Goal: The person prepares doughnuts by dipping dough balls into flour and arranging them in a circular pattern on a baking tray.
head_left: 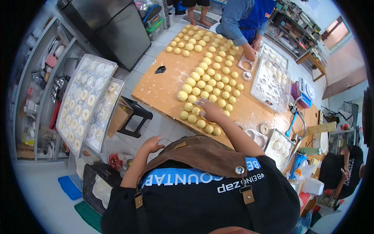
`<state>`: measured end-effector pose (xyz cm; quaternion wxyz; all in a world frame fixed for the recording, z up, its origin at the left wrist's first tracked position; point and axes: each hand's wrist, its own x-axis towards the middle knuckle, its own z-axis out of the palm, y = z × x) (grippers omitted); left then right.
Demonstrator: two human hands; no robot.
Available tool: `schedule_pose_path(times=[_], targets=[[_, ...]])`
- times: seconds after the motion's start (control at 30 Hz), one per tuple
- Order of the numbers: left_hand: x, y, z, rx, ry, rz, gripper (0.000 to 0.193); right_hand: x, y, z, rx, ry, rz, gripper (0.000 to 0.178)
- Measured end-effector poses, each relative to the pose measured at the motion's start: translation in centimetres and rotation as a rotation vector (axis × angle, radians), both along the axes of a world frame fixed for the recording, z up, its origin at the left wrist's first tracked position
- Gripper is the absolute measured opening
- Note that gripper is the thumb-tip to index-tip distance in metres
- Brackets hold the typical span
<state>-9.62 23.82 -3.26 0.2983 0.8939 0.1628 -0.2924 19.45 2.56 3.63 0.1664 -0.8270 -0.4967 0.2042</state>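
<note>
Flour-dusted fingers of the right hand are stretched over pale-yellow, round dough balls near the tan wooden table's close edge; whether one is gripped cannot be told. Being round, they are pointed no way; their rows are slanted toward the far edge. The left hand is held open.

We see many pale yellow dough balls, smooth and round, resting on the worktop. We find them in rough rows, a long band stretching from the near edge toward the far edge, more clustered near the far left corner. Larger ones line the band's left side.
</note>
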Motion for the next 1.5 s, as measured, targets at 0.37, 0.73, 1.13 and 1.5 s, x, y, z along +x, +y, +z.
schedule_pose_path(times=[0.37, 0.73, 1.13, 1.5], targets=[[-14.5, 2.7, -6.3, -0.166, -0.007, 0.375, 0.054, 0.2, 14.2, -4.0, -0.291, -0.324, 0.164, 0.044], [-9.6, 1.5, 2.9, -0.094, 0.033, 0.487, 0.052, 0.5, 14.5, -5.1, -0.246, -0.325, 0.112, 0.045], [-5.1, 5.6, -3.1, -0.225, -0.035, 0.279, 0.051, -1.0, 9.9, 1.3, 0.095, -0.009, -0.074, 0.048], [0.1, 3.3, -2.6, -0.067, -0.028, -0.077, 0.045, -0.1, -17.3, -0.3, 0.280, -0.077, -0.918, 0.058]])
